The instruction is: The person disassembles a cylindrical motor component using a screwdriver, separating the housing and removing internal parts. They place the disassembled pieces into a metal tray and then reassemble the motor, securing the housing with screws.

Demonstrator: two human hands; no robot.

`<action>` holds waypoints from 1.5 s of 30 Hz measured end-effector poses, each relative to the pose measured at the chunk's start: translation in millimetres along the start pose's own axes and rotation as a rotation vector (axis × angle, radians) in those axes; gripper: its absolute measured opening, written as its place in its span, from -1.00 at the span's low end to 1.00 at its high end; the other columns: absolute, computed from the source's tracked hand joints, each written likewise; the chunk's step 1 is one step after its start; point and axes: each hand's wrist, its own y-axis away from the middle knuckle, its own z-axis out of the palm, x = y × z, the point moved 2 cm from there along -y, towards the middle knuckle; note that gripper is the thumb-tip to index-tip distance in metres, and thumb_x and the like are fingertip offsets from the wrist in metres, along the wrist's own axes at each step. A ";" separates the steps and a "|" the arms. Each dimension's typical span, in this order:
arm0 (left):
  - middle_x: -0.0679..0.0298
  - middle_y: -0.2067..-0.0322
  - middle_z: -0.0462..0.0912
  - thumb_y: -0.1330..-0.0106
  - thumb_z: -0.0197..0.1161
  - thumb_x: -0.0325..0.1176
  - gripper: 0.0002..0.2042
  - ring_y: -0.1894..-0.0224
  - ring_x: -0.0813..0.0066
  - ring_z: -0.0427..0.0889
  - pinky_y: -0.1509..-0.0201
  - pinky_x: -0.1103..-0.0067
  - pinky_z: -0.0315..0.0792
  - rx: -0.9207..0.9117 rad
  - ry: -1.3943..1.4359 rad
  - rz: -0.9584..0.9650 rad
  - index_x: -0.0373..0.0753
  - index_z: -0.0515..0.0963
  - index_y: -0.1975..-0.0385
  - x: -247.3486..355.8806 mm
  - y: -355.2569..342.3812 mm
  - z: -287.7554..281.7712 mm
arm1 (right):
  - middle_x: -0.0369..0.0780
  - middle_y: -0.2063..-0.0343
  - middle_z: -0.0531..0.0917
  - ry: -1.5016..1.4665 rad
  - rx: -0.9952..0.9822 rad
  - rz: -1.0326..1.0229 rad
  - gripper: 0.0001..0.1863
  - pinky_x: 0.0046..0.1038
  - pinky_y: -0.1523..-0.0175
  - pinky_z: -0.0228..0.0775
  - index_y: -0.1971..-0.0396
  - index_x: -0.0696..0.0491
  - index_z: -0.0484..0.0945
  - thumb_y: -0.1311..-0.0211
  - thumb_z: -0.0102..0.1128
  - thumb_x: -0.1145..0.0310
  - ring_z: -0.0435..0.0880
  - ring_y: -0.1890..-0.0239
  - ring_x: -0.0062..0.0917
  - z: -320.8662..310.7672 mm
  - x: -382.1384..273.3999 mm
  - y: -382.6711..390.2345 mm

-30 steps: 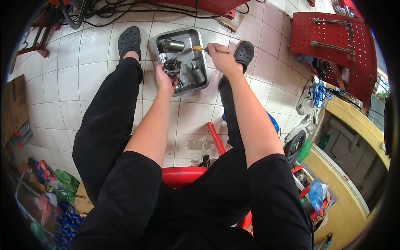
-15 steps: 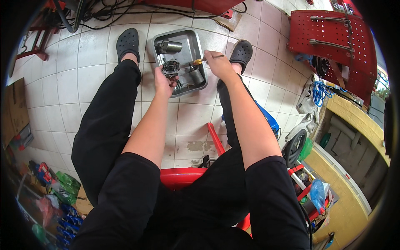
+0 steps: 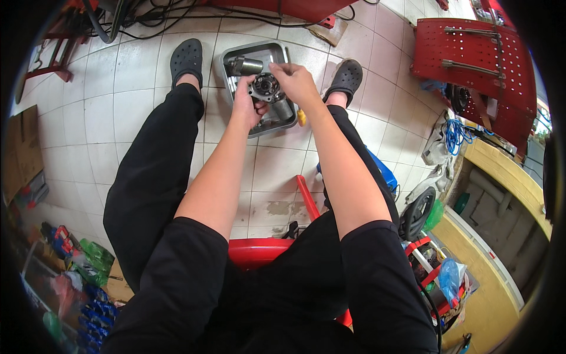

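My left hand (image 3: pixel 244 106) is closed around a round metal part (image 3: pixel 265 86) with a dark ring-shaped inside, holding it above the grey metal tray (image 3: pixel 227 50). My right hand (image 3: pixel 296 82) is bent over the part's right side, its fingertips close to the rim; contact is hard to make out. Below the right palm shows the yellow tip of a brush (image 3: pixel 302 118), whose handle is hidden behind the hand and wrist. Inside the tray lie a metal cylinder (image 3: pixel 250 66) at the back and another cylindrical piece (image 3: pixel 282 110) nearer me, partly covered.
The tray sits on white floor tiles between my shoes (image 3: pixel 186 62). Black cables (image 3: pixel 236 19) run along the back. A red perforated panel (image 3: pixel 471 65) stands at the right, with a blue cord (image 3: pixel 457 133) below it. A red stool (image 3: pixel 256 252) is under me.
The round metal part has moved right and turned its inside upward. My right hand has come in over it; the brush now points toward me instead of left into the tray.
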 end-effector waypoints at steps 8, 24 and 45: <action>0.34 0.74 0.38 -0.22 -0.11 0.07 -0.61 0.81 0.61 0.14 0.76 0.64 0.00 0.161 -0.337 -0.088 -0.13 0.37 0.60 -12.7 -14.8 -24.2 | -0.12 0.68 0.57 0.091 -0.291 0.099 -0.49 -0.41 0.40 0.42 0.33 0.22 0.61 -0.04 0.18 -0.02 0.58 0.61 -0.43 11.4 35.7 -12.9; 0.32 0.60 0.33 -0.25 -0.10 0.02 -0.58 0.53 0.44 0.38 0.38 0.47 0.36 0.545 -0.318 -0.190 -0.30 0.40 0.35 -126.5 -97.9 -85.8 | -0.08 0.69 0.56 -0.243 0.057 0.312 -0.53 -0.41 0.50 0.38 0.40 0.26 0.60 -0.06 0.17 0.06 0.56 0.67 -0.43 -27.4 93.6 -46.0; -0.18 -0.20 0.14 -0.26 -0.26 0.11 -0.27 -0.16 0.01 0.33 -0.19 0.26 0.23 0.282 -0.659 -0.320 -0.38 0.02 -0.26 -100.2 -90.0 -80.6 | -0.17 0.56 0.62 -0.099 -0.044 0.291 -0.61 -0.48 0.55 0.47 0.27 0.27 0.58 -0.10 0.14 0.20 0.58 0.59 -0.50 -19.2 113.4 -54.3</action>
